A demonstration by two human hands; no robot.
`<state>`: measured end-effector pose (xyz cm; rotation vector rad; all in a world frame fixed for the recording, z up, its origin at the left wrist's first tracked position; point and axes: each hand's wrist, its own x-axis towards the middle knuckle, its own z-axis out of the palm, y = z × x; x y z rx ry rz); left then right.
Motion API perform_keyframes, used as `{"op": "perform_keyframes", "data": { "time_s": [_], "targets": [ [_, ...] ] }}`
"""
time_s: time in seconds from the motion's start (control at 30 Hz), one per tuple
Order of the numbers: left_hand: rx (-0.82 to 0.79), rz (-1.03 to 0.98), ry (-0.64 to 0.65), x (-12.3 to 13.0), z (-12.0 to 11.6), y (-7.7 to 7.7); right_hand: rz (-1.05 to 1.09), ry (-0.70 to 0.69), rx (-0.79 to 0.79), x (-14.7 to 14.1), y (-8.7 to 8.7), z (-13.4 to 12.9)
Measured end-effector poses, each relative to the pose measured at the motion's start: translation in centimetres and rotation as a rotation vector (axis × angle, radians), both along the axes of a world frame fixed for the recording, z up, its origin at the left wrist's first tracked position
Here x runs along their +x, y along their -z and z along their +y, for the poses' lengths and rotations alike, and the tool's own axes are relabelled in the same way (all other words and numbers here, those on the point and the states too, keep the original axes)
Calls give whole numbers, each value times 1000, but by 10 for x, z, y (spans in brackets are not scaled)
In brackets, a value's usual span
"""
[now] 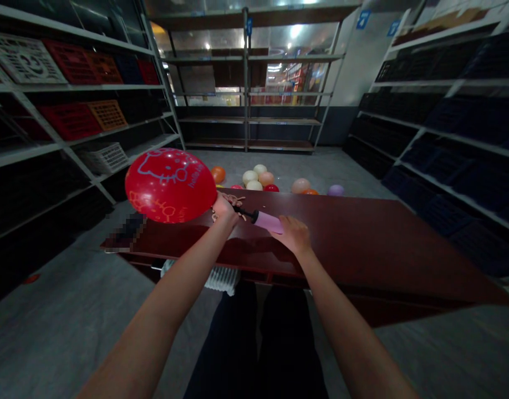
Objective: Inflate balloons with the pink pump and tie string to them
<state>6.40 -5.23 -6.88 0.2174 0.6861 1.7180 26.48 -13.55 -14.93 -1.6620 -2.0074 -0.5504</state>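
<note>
A large inflated red balloon (169, 185) with a printed cartoon face and lettering hangs over the left part of the dark red table (354, 238). My left hand (224, 207) is closed round the balloon's neck, where the black nozzle end of a hand pump meets it. The pump's pink barrel (268, 221) points to the right, and my right hand (294, 233) is wrapped round its right end. Thin pinkish, string-like pieces (239, 200) lie on the table beside and behind my left hand, partly covered by it.
Several balloons, among them a cream one (250, 177), an orange one (218, 174) and a purple one (336, 190), lie on the floor beyond the table. Shelves with crates (71, 119) stand on both sides. White ribbed material (223, 279) shows below the front edge.
</note>
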Motion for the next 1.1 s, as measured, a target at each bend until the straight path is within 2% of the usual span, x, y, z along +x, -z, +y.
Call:
{"op": "perform_keyframes", "data": {
  "time_s": [0.13, 0.27, 0.33, 0.4, 0.5, 0.67, 0.77, 0.9, 1.0, 1.1],
  "targets": [
    [-123, -3, -133, -38, 3, -10, -4, -2, -18, 1, 2, 1],
    [-81, -12, -98, -79, 7, -19, -3, -35, -6, 1, 7, 5],
    [-80, -6, -112, -90, 9, -22, 15, -60, -5, 1, 8, 7],
    [-77, 6, -133, -91, 11, -25, 55, -81, -3, 2, 9, 9],
    [-27, 22, -161, -76, 16, -30, 122, -79, -12, 6, 9, 10],
    [42, 51, -141, -26, 22, -30, 167, -30, -17, 9, 8, 10],
    [92, 80, -93, 12, 20, -18, 176, -6, -15, 10, 9, 11],
    [146, 75, -16, 53, 18, 6, 180, 32, -28, 11, 11, 11],
    [140, 49, 7, 59, 20, 18, 177, 39, -61, 9, 8, 10],
    [90, 36, -6, 46, 21, 21, 150, 20, -107, 4, 4, 9]
  ]
}}
